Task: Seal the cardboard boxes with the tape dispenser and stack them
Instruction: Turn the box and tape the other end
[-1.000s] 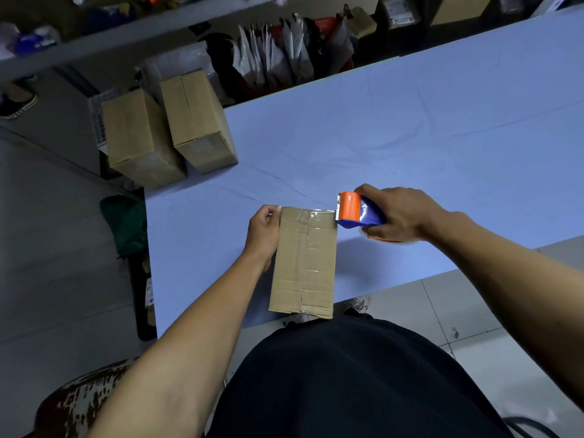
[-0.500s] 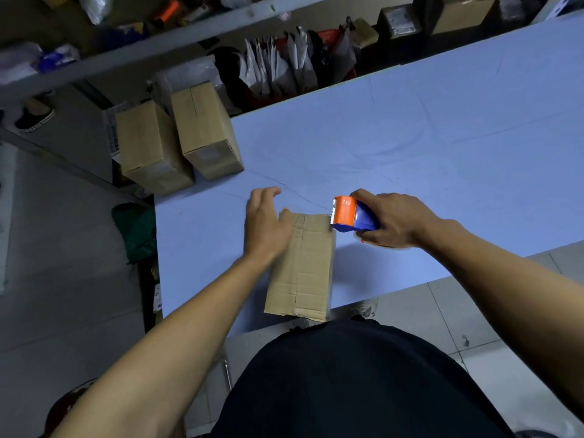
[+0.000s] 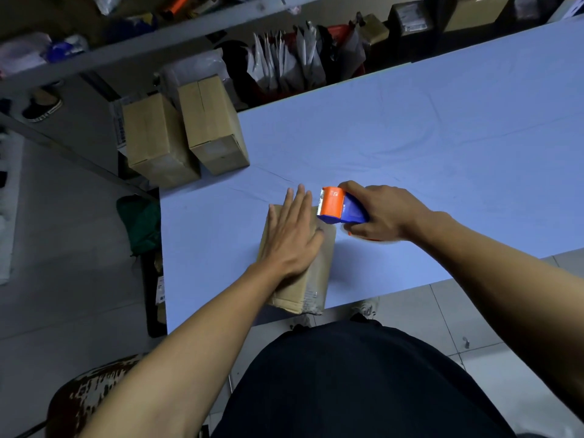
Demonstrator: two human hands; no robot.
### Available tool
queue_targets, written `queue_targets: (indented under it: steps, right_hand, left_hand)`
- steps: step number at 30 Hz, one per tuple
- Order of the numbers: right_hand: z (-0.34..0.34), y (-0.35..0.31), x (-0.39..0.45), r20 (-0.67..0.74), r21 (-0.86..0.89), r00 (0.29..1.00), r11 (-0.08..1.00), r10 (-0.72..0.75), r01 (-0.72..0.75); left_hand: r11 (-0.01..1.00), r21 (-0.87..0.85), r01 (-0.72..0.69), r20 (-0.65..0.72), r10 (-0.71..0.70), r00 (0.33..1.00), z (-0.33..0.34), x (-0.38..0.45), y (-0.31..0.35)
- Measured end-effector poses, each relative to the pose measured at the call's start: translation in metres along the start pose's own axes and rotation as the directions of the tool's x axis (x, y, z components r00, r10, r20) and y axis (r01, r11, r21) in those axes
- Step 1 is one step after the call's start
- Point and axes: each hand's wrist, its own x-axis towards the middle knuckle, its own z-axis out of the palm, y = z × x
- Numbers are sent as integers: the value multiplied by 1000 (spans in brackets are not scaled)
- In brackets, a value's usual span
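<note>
Sealing step, seemingly near its end; left hand (image 3: 292,233) flat, fingers straight, pressing down cardboard box (image 3: 311,279) at table (image 3: 442,137) near edge; right hand (image 3: 384,213) clenched round tape dispenser (image 3: 339,206) at box's 1 o'clock; next likely stacking by two boxes (image 3: 186,134) at 10 o'clock.

You have three boxes in sight: one box (image 3: 311,279) lies at the near edge of the table (image 3: 442,128), and two more, a left box (image 3: 155,140) and a right box (image 3: 211,121), stand side by side at the far left corner. There is one tape dispenser (image 3: 339,207). You have two hands over the table, a left hand (image 3: 292,238) and a right hand (image 3: 384,213). One table carries the work. One shoe (image 3: 42,104) sits on the floor at far left. White bags (image 3: 284,61) hang in a bunch beyond the table; their number cannot be told.
</note>
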Motion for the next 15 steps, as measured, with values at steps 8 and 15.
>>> queue_targets:
  steps: [8, 15]
  right_hand:
    - [8, 17, -21, 33, 47, 999, 998, 32, -33]
    - [6, 23, -30, 71, -15, 996, 999, 51, -50]
  left_hand:
    - [1000, 22, -16, -13, 16, 1000, 11, -1, 7]
    - [1000, 16, -24, -35, 25, 999, 9, -2, 3]
